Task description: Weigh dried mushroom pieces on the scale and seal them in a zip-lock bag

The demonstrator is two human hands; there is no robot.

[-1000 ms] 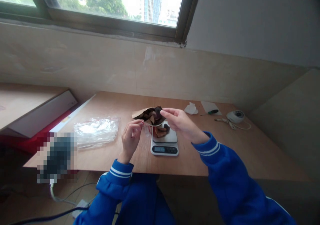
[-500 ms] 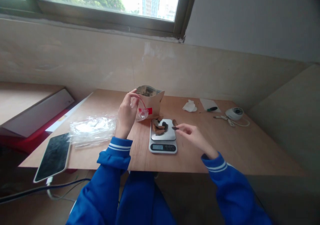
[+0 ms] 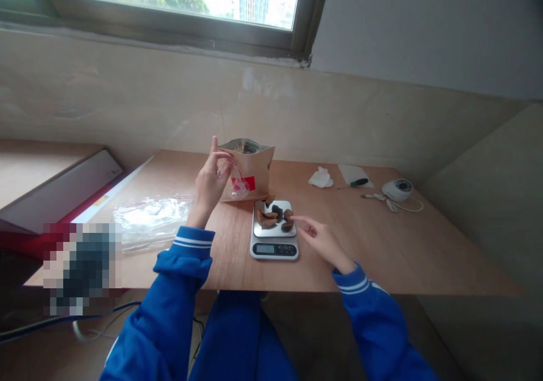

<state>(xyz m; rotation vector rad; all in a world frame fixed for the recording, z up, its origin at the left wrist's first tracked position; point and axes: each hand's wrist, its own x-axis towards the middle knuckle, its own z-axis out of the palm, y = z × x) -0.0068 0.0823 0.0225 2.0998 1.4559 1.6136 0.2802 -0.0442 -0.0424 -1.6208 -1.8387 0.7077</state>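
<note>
A small clear plastic bag (image 3: pixel 240 187) with a red edge hangs from my left hand (image 3: pixel 211 180), its thumb and fingers closed on the top. Behind that bag stands an open brown paper pouch (image 3: pixel 259 169) with a red label. On the steel plate of a white kitchen scale (image 3: pixel 259 246) lie several curled brown and dark pieces that look like dried mushrooms (image 3: pixel 267 219). My right hand (image 3: pixel 320 238) is at the plate's right edge, index finger stretched out, its tip by the rightmost pieces (image 3: pixel 287 223). Nothing shows between its fingers.
Flat clear plastic bags (image 3: pixel 148 220) lie on the table at left, near a blurred-out patch (image 3: pixel 85 268) at the edge. Towards the back right are a crumpled white tissue (image 3: pixel 320 177), a screwdriver (image 3: pixel 359 182) on paper, and a white dome camera (image 3: pixel 397 190) with its cable.
The brown pieces pinched in my right hand now lie on the right side of the scale plate, and its fingers have loosened. My left hand still holds the clear bag.
</note>
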